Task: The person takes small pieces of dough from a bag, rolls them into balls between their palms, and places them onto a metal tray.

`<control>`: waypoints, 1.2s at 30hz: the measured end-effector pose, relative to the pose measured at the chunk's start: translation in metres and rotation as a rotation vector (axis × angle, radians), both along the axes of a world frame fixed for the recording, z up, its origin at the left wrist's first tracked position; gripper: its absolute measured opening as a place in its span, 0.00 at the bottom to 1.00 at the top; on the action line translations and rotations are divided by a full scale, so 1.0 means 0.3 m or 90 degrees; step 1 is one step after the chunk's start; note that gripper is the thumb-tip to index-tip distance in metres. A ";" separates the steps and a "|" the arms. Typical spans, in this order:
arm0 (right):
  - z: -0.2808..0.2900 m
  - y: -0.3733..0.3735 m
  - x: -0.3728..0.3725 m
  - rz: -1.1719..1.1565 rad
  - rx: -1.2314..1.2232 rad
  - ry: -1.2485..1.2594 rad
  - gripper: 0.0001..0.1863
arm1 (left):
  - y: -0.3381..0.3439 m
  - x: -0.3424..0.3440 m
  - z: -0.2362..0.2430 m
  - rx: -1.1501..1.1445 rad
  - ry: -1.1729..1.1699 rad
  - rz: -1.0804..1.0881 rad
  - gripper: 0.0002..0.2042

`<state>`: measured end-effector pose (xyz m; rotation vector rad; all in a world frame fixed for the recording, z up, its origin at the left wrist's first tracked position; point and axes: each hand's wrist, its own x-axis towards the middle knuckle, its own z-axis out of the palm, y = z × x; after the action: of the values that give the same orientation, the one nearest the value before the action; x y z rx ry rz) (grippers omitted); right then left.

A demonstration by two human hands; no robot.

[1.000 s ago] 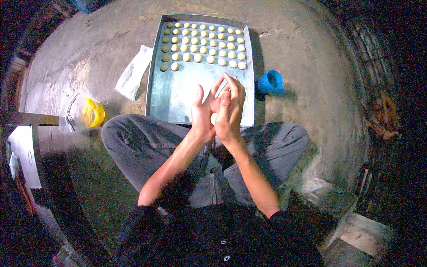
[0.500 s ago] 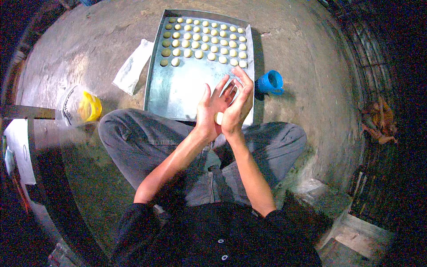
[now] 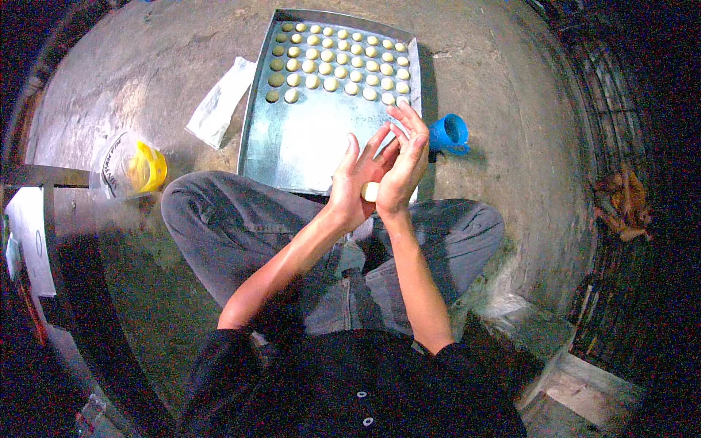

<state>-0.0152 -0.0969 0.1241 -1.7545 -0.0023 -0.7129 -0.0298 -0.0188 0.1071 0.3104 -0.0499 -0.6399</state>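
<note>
A small pale dough ball [image 3: 370, 192] sits between my two palms, near the heels of the hands. My left hand [image 3: 353, 182] has its palm turned up and inward, with the thumb raised and the fingers stretched out. Against the ball from the right presses my right hand [image 3: 399, 171], its fingers long and pointing away from me. Both hands hang over the near right part of a shallow metal tray [image 3: 281, 150]. Several rows of round dough balls [image 3: 326, 55] fill the tray's far half.
Right of the tray stands a blue plastic cup [image 3: 448, 134]. A white sheet or bag [image 3: 221, 102] lies to the left of it. Further left is a clear tub [image 3: 120, 171] with something yellow [image 3: 150, 168] in it. My crossed legs [image 3: 219, 212] border the tray's near edge.
My hands have shifted slightly to the right, and more of the dough ball shows between the palms. The view has moved a little, so the tray appears slightly higher.
</note>
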 end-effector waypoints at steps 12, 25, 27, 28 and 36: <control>-0.021 -0.031 -0.046 -0.023 -0.087 -0.049 0.25 | 0.020 0.042 -0.013 -0.251 0.163 0.011 0.40; 0.135 -0.133 -0.200 0.122 -0.374 0.157 0.26 | 0.055 0.064 0.014 -0.224 0.104 0.032 0.45; 0.091 -0.115 -0.228 0.116 -0.391 0.142 0.29 | 0.051 0.067 0.017 -0.237 0.111 0.056 0.45; 0.074 -0.099 -0.235 0.124 -0.359 0.157 0.32 | 0.056 0.070 0.017 -0.250 0.115 0.059 0.45; 0.047 -0.071 -0.217 0.122 -0.292 0.141 0.32 | 0.057 0.074 0.019 -0.243 0.102 0.057 0.47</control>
<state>-0.0803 -0.1181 0.1380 -2.2295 -0.1937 -0.3923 -0.0077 -0.0017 0.1127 -0.1062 -0.0043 -0.5512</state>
